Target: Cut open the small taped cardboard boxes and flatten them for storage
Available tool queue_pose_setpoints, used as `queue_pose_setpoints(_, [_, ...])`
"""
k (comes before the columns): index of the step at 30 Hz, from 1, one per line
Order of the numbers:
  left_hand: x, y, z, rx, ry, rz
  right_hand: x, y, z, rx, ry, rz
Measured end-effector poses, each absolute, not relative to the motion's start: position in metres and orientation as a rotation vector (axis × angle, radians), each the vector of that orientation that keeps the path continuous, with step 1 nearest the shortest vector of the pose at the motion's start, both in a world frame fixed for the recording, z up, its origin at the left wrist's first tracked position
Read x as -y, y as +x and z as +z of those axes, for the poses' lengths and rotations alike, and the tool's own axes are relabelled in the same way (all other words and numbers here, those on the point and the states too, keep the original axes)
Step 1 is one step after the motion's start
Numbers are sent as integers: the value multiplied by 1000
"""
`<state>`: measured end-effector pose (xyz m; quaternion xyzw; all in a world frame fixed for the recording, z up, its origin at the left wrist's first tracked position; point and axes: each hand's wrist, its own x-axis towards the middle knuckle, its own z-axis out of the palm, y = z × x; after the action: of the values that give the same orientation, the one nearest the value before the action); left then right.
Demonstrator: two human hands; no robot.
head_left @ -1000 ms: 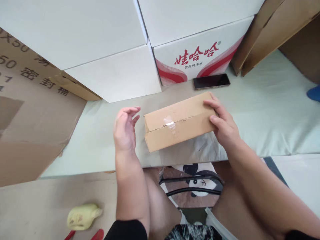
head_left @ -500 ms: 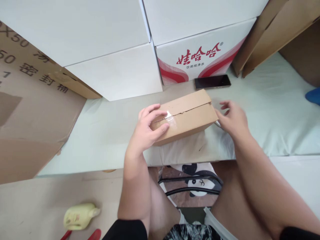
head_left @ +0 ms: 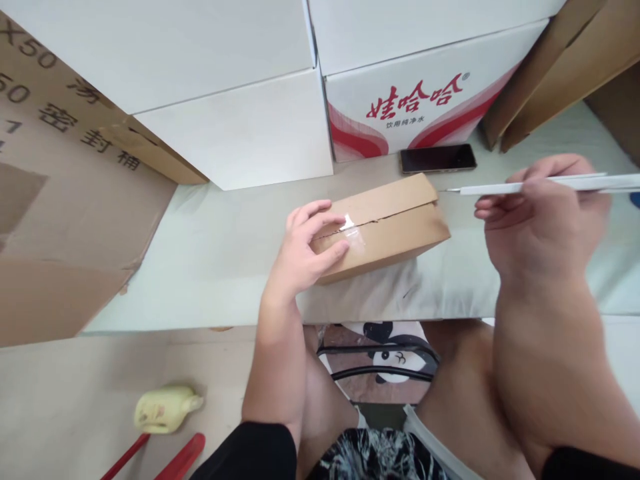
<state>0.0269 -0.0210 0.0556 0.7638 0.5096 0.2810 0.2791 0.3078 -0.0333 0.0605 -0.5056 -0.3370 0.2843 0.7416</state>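
A small brown cardboard box (head_left: 395, 223), sealed with clear tape over a torn seam, lies near the front edge of the pale green surface (head_left: 215, 253). My left hand (head_left: 305, 250) grips the box's left end, fingers curled over its top. My right hand (head_left: 543, 217) is raised to the right of the box and closed round a long thin white tool (head_left: 530, 185) with a fine pointed tip. The tip points left and hovers just above the box's far right corner, not touching it.
A dark phone (head_left: 437, 159) lies behind the box, in front of a white carton with red print (head_left: 415, 100). White boxes (head_left: 225, 127) and brown cardboard (head_left: 75, 200) stand at the left, and more cardboard (head_left: 545, 67) at the right. A yellow object (head_left: 165, 409) and red handles (head_left: 165, 460) lie on the floor.
My left hand came onto the box's left end and holds it. My right hand let go of the right end, picked up the white tool and lifted it.
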Motion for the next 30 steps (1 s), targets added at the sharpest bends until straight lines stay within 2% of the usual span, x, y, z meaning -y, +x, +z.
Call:
queue_pose_setpoints(3, [21, 27, 56, -1363, 2062, 750, 48, 281, 82, 981, -1003, 725])
queue_pose_setpoints(8, [23, 27, 55, -1346, 2115, 741, 58, 250, 83, 1232, -1223, 813])
queue_pose_setpoints(15, [26, 26, 52, -1314, 2140, 764, 55, 237, 75, 1246, -1172, 823])
queue_pose_setpoints(21, [26, 26, 54, -1320, 2124, 749, 55, 240, 78, 1299, -1377, 742])
queue_pose_setpoints(30, [27, 27, 55, -1325, 2102, 752, 52, 227, 75, 1161, -1443, 705])
